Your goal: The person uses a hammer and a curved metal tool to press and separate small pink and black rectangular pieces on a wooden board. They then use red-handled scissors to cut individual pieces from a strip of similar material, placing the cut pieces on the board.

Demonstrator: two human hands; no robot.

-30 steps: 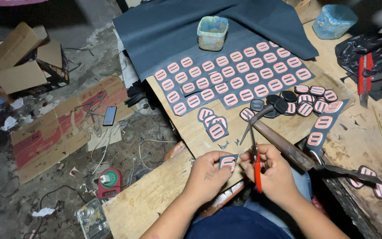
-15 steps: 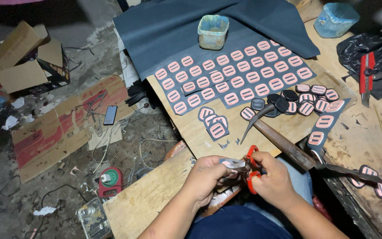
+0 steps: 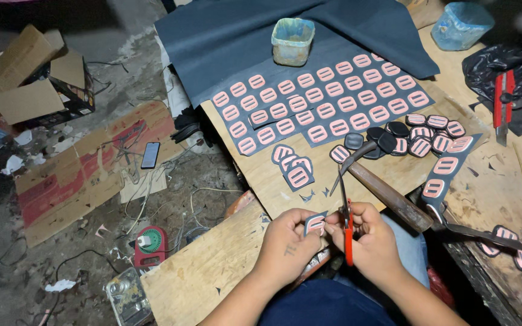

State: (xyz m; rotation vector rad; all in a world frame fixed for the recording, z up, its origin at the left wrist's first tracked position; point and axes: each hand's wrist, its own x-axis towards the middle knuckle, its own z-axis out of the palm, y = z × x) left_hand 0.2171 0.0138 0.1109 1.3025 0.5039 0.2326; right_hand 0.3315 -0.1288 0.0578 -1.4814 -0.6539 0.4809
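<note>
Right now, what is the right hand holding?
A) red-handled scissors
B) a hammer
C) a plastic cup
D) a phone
A: the right hand grips red-handled scissors beside the small patch pinched in the left hand; the hammer lies untouched on the board.

Position: one camera worn on the person's head, above the bench (image 3: 212, 284).
Direction: looks steeply down and forward across the bench to the littered floor (image 3: 61, 199) at left.
Nearness: close; both forearms enter from the bottom edge.
Shared scene: single view only.
</note>
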